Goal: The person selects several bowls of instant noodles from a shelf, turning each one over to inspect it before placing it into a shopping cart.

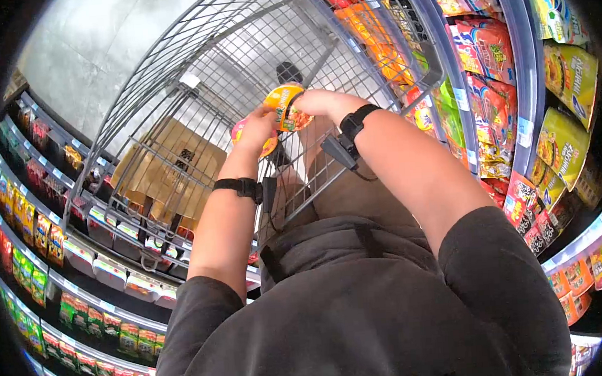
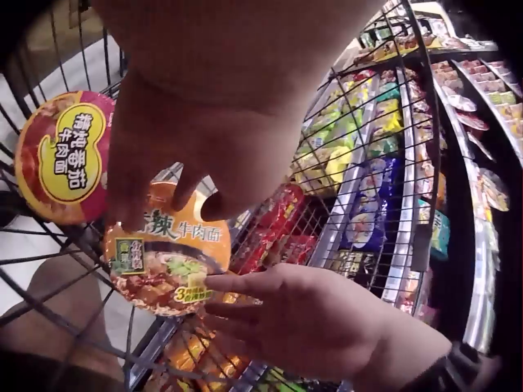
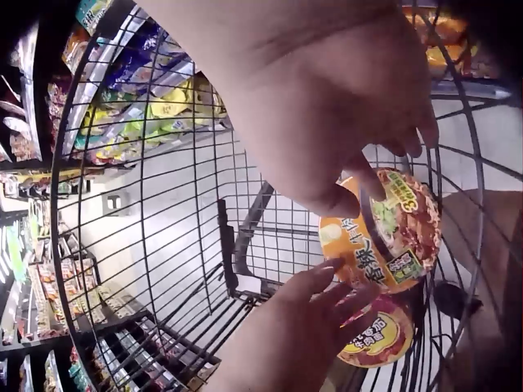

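An orange bowl of instant noodles (image 1: 284, 108) is between the two hands, its printed lid (image 2: 167, 261) tilted toward the left wrist camera. My left hand (image 1: 256, 131) holds its left side, fingers reaching over the lid's edge. At the opposite side my right hand (image 1: 320, 103) grips the rim, thumb (image 3: 337, 200) and fingers at the edge. A second noodle bowl (image 2: 65, 159), pink-red with a yellow label, sits right beside the orange one. The left hand partly covers it in the head view. Both bowls are at the near end of a wire shopping cart (image 1: 350, 81).
A brown cardboard box (image 1: 168, 165) lies in the cart's left part. Shelves with bagged noodles (image 1: 482, 53) run close along the right. More stocked shelves (image 1: 80, 298) stand on the left. The grey tiled floor (image 1: 100, 55) stretches ahead.
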A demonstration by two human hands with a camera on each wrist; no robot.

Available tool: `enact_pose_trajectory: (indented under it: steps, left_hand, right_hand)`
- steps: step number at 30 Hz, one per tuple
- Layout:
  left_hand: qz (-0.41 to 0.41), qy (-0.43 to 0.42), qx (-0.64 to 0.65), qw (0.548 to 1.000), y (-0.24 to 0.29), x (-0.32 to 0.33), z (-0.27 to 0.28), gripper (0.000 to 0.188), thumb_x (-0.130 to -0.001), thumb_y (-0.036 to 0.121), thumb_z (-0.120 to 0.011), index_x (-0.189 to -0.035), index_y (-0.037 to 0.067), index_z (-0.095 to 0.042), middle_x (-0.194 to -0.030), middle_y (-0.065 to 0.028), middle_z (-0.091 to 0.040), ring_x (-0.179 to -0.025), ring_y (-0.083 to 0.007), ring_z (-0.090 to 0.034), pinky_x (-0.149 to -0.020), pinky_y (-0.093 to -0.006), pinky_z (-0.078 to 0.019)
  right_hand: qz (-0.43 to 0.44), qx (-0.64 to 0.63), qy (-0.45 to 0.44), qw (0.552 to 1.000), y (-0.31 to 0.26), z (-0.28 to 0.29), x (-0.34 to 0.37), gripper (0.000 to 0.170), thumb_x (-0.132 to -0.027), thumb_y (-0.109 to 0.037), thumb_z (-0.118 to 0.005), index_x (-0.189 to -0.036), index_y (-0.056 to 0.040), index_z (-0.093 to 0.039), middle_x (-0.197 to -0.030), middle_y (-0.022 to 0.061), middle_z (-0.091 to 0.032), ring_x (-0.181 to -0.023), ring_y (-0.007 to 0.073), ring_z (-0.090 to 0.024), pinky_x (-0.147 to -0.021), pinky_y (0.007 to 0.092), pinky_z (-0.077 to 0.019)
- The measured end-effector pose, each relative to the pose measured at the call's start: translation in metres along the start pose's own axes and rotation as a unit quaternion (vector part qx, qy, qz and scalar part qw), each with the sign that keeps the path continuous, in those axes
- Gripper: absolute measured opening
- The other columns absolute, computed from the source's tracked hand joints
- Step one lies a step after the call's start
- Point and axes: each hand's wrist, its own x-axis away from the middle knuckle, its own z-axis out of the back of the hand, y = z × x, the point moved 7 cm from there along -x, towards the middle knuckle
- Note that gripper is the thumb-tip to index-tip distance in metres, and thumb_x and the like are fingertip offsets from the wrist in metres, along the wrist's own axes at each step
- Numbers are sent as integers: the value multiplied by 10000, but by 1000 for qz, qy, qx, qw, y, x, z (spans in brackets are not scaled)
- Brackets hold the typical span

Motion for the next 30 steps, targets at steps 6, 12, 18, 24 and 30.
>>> enact_pose_trajectory:
  steps: [6, 12, 18, 24, 30]
  left_hand:
    - [15, -12, 99, 995, 3, 16, -1, 360, -997, 236, -582, -1318, 82, -631, -1028, -100, -708, -875, -206, -708, -746, -341, -555]
    - [-145, 87, -32, 985, 32, 32, 28, 412, -987, 183, -606, -1384, 77, -639, -917, -78, -699, -658, -115, -622, -646, -282, -517]
    - [-250, 119, -157, 948, 130, 151, 47, 399, -958, 221, -662, -1336, 94, -667, -1218, -184, -697, -787, -247, -654, -760, -369, -536]
    - [-376, 117, -125, 911, 156, 282, 74, 481, -955, 148, -686, -1424, 83, -603, -1140, -63, -733, -595, -79, -488, -565, -272, -449]
    - [-510, 130, -170, 833, 159, 423, 85, 516, -970, 100, -625, -1477, 47, -545, -1241, -65, -693, -908, -89, -584, -812, -266, -478]
  right_hand:
    - [-22, -27, 2, 999, 30, -18, -32, 369, -978, -245, -543, -1201, -5, -715, -1161, 171, -748, -1071, 248, -707, -937, 369, -526]
    - [-98, -51, -32, 993, 29, 0, -5, 357, -982, -314, -542, -1202, -87, -708, -1073, 64, -733, -978, 178, -692, -768, 356, -536]
    - [-56, -123, -14, 991, -21, 21, 95, 351, -1003, -369, -568, -1212, -108, -674, -1054, 25, -711, -780, 118, -684, -663, 268, -523]
    - [44, -268, -28, 962, -76, -1, 213, 289, -1051, -263, -535, -1201, -55, -667, -949, 82, -704, -742, 136, -688, -638, 257, -516]
    - [231, -493, -33, 838, -122, -38, 307, 257, -1045, -229, -566, -1134, -25, -694, -938, 82, -715, -741, 155, -687, -625, 265, -513]
